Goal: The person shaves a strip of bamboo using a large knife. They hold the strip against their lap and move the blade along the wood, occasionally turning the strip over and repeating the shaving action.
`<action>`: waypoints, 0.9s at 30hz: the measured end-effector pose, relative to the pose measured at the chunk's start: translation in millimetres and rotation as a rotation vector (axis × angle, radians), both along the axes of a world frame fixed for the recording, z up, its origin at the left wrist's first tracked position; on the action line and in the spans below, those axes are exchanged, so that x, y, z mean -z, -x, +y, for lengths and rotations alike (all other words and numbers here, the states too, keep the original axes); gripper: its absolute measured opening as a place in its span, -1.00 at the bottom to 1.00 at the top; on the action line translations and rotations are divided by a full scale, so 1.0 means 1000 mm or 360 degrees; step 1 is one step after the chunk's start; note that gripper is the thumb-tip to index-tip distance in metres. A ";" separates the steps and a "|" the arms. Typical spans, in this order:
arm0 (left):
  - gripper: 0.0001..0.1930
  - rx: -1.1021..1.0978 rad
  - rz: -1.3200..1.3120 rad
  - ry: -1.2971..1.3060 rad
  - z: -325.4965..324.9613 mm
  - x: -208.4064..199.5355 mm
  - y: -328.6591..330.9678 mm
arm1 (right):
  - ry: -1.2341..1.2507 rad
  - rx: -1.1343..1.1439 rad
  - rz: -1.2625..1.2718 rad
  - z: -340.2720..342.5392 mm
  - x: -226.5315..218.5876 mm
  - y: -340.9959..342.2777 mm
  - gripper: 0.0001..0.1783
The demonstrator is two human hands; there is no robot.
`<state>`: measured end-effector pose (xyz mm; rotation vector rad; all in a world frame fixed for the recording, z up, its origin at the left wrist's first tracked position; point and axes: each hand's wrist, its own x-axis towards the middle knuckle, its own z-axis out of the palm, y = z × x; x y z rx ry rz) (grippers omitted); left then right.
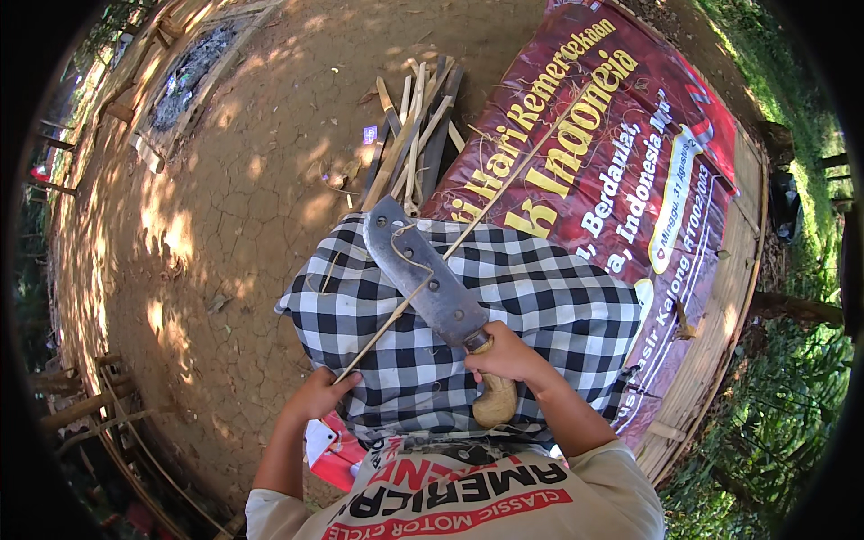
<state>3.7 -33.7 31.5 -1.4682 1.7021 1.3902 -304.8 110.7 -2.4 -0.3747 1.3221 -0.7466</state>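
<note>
My right hand (507, 354) is closed round the pale wooden handle of a broad machete (441, 303), whose grey blade has several round holes and points up to the left. A curled shaving (409, 254) lies on the blade. My left hand (319, 393) pinches the near end of a long thin bamboo strip (389, 321). From there the strip passes behind the blade and slants far up to the right. Below both lies a black-and-white checked cloth (549, 306), draped over my lap, with a few thin shavings on it.
Ahead, a pile of wooden and bamboo sticks (409, 135) lies on the cracked earth ground (261, 153). A dark red printed banner (513, 117) covers part of a bamboo platform (720, 306) at right, strewn with fine shavings. A framed ash pit (191, 76) is at the far left.
</note>
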 end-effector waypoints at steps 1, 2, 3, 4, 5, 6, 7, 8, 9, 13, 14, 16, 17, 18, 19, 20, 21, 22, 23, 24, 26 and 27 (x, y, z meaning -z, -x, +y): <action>-0.35 -0.0023 0.0034 -0.0010 0.001 -0.001 -0.002 | -0.0018 -0.0020 -0.0046 -0.003 -0.004 0.005 -0.81; -0.35 -0.0022 0.0033 -0.0009 0.002 -0.003 -0.002 | -0.0037 -0.0041 -0.0093 -0.006 -0.007 0.009 -0.81; -0.35 -0.0023 0.0032 -0.0007 0.002 -0.006 0.001 | -0.0034 -0.0058 -0.0152 -0.006 -0.007 0.013 -0.81; -0.35 -0.0019 0.0036 0.0001 0.001 -0.009 0.003 | -0.0024 -0.0078 -0.0173 -0.006 -0.005 0.018 -0.81; -0.35 -0.0033 0.0051 0.0017 0.002 -0.009 0.003 | -0.0015 -0.0098 -0.0194 -0.006 -0.001 0.021 -0.81; -0.35 -0.0048 0.0066 0.0032 0.004 -0.009 0.002 | -0.0005 -0.0119 -0.0215 -0.006 0.003 0.022 -0.81; -0.35 -0.0061 0.0088 0.0046 0.004 -0.008 0.002 | 0.0009 -0.0160 -0.0261 -0.005 0.010 0.024 -0.81; -0.35 -0.0055 0.0084 0.0052 0.004 -0.009 0.003 | 0.0014 -0.0129 -0.0417 -0.005 0.014 0.026 -0.80; -0.35 -0.0050 0.0080 0.0057 0.003 -0.011 0.004 | 0.0019 -0.0098 -0.0573 -0.005 0.018 0.029 -0.79; -0.36 -0.0022 0.0020 0.0016 0.002 -0.003 0.002 | 0.0090 -0.0041 -0.0729 -0.007 0.027 0.025 -0.76; -0.36 -0.0007 -0.0001 0.0027 0.002 -0.004 0.003 | 0.0102 0.0035 -0.0572 -0.006 0.026 0.025 -0.76; -0.37 0.0016 -0.0055 0.0054 0.003 -0.011 0.005 | 0.0129 0.0176 -0.0270 -0.006 0.023 0.023 -0.76; -0.37 -0.0011 -0.0005 0.0058 0.004 -0.010 0.005 | 0.0119 0.0282 -0.0116 -0.006 0.020 0.024 -0.78; -0.38 -0.0036 0.0045 0.0063 0.004 -0.007 0.006 | 0.0109 0.0337 -0.0056 -0.008 0.015 0.024 -0.78; -0.38 -0.0055 0.0095 0.0059 0.005 -0.006 0.006 | 0.0091 0.0398 0.0005 -0.009 0.008 0.024 -0.78; -0.38 -0.0062 0.0082 0.0036 0.004 -0.007 0.006 | 0.0073 0.0459 0.0067 -0.009 0.005 0.023 -0.79; -0.38 -0.0068 0.0069 0.0014 0.004 -0.008 0.005 | 0.0086 0.0441 0.0142 -0.006 0.010 0.017 -0.77; -0.39 -0.0070 0.0069 -0.0009 0.003 -0.007 0.007 | 0.0077 0.0347 0.0116 -0.006 0.005 0.014 -0.78; -0.38 -0.0073 0.0085 0.0002 0.003 -0.006 0.007 | 0.0068 0.0252 0.0090 -0.006 -0.003 0.012 -0.78; -0.38 -0.0077 0.0102 0.0013 0.003 -0.007 0.007 | 0.0058 0.0156 0.0063 -0.005 -0.008 0.009 -0.78; -0.38 -0.0056 0.0065 -0.0003 0.003 -0.006 0.006 | 0.0031 -0.0077 0.0042 -0.002 0.000 0.005 -0.80; -0.39 -0.0033 0.0020 -0.0027 0.001 -0.003 0.003 | 0.0033 -0.0129 0.0006 -0.001 0.000 0.007 -0.80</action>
